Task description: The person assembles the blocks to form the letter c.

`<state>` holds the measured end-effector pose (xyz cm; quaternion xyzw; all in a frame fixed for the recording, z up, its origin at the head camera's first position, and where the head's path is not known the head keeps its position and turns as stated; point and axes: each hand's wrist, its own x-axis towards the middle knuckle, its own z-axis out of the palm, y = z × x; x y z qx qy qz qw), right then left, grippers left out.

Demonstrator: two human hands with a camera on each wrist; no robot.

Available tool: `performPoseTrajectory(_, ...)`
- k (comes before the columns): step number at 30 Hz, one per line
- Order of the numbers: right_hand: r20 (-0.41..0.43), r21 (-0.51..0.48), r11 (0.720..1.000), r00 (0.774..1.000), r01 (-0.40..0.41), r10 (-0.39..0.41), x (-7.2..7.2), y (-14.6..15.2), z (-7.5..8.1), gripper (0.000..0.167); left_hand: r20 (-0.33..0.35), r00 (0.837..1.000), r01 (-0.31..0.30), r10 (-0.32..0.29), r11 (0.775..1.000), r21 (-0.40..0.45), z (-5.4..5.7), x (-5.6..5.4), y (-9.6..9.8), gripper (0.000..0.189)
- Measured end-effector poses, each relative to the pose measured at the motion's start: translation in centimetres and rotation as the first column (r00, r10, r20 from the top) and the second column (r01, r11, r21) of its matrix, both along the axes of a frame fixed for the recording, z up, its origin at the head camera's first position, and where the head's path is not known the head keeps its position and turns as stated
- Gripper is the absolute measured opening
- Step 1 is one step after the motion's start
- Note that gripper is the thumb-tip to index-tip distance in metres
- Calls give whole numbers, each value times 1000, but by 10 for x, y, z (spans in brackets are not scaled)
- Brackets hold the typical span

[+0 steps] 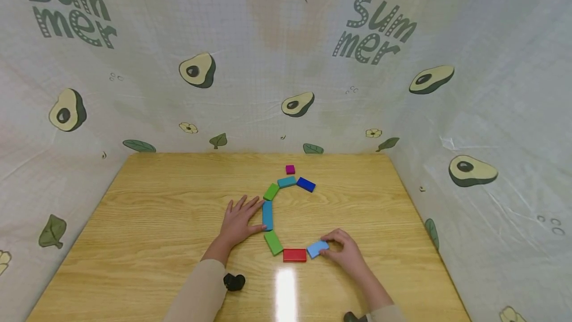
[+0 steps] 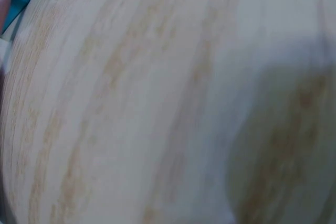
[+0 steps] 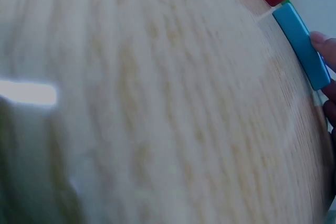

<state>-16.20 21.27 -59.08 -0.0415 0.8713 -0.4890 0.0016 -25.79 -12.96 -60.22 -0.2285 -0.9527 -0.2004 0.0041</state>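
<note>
I see the right hand (image 1: 346, 252) down on the wooden table (image 1: 156, 212), fingers curled and pinching the light blue block (image 1: 318, 248), which lies touching the red block (image 1: 294, 255) at the near end of an arc of coloured blocks. The left hand (image 1: 239, 220) lies flat, fingers spread and relaxed, thumb touching the teal block (image 1: 267, 215) on the arc's left. A magenta block (image 1: 290, 169) sits just beyond the far end.
</note>
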Motion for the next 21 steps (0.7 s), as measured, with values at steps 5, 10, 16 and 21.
performPoseTrajectory(5,-4,1,1000,1000,0,0,1,-1,-2,24,-1,1000,2,-2,1000,-2,0,1,-1,81)
performPoseTrajectory(10,-48,7,1000,999,-5,6,2,-2,-2,24,-14,1000,8,-8,1000,5,1,2,0,81)
performPoseTrajectory(16,-24,3,1000,1000,-1,1,2,-2,-1,25,-11,1000,5,-5,1000,4,1,1,0,81)
performPoseTrajectory(21,9,-8,1000,1000,5,-5,1,-2,-1,25,-16,1000,0,0,1000,-5,1,0,0,81)
